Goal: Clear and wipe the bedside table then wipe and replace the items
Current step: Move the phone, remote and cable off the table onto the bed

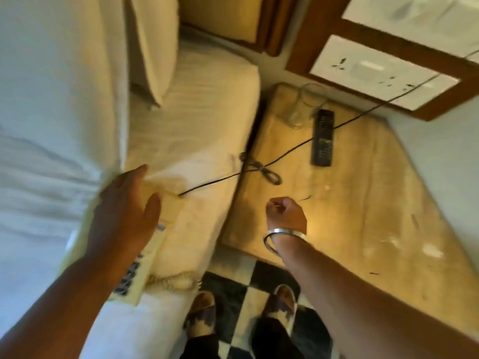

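A person stands between a bed (64, 104) and a bedside table (363, 203), clearing the tabletop. At lower left of the frame, the left hand (124, 211) lies with fingers straight over a cream telephone (153, 244) resting on the mattress edge, its coiled cord (173, 279) trailing toward the floor; whether the palm presses the set cannot be told. At centre, the right hand (285, 215) (a metal bangle (281, 238) on the wrist) hovers over the near edge of the table with fingers curled; it seems to hold nothing, though blur leaves that unsure. A black cable (261, 169) runs from the phone across the tabletop toward the wall panel (383, 71) at upper right. A remote control (322, 138) and a clear glass (302, 107) remain toward the top centre of the frame, at the table's far end. The clearing step appears unfinished: the next move likely calls for reaching back for remote or glass, minding the cable.
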`<state>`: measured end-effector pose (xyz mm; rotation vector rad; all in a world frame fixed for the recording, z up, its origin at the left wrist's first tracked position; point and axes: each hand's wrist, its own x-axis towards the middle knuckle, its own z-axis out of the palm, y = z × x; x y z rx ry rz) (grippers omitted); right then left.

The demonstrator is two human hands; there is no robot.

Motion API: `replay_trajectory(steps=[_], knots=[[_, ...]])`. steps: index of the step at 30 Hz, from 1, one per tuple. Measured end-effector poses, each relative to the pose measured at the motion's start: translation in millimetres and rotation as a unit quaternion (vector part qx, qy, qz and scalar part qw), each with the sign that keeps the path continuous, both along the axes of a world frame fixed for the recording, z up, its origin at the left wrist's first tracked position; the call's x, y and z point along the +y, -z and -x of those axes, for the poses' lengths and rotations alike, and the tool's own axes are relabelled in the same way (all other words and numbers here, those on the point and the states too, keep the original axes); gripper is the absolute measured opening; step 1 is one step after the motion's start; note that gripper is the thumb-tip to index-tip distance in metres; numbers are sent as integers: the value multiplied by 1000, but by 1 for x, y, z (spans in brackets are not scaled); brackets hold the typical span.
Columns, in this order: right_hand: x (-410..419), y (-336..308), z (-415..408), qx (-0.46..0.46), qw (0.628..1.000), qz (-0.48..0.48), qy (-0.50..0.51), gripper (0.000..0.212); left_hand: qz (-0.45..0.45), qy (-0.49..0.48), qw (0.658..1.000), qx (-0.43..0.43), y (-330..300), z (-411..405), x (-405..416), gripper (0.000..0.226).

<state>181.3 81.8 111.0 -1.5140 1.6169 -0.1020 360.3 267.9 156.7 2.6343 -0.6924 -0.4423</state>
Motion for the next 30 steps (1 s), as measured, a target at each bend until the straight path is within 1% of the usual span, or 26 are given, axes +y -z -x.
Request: replay_trajectory(steps=[1,3,5,7,9,11,13,14,17,20,22,25,27,28,30], knots=[[-28,3,15,20,1000,24,-2,15,47,25,999,-7,1,17,-27,50],[-81,15,39,50,997,60,-12,17,109,77,991,-7,6,55,-83,44],[-131,28,59,59,995,79,-15,14,131,118,984,27,13,93,-141,43],[-173,39,70,54,994,89,-17,11,112,156,980,44,30,126,-188,39],[-204,44,69,48,995,89,-22,11,74,194,978,28,46,144,-219,40],[-234,50,65,50,995,79,-29,14,33,203,978,25,68,156,-252,36],[-258,58,59,57,995,70,-51,20,-14,172,984,51,87,158,-282,34],[-266,62,55,62,994,65,-66,23,-24,148,987,65,96,155,-295,34],[-283,70,38,66,991,55,-104,29,-3,70,990,124,120,138,-329,34],[-295,75,18,41,995,36,-81,32,13,3,983,184,130,124,-359,38],[-301,79,8,35,995,39,-80,37,13,-17,978,209,130,121,-373,43],[-307,79,-3,53,990,47,-124,45,-10,-15,980,197,128,122,-383,46],[-307,80,-6,66,988,33,-139,45,-8,-15,978,206,131,123,-386,48],[-306,78,-7,65,989,12,-134,44,2,-26,973,230,133,122,-386,50],[-301,71,-7,31,992,-63,-102,43,20,-59,960,274,134,120,-382,55]])
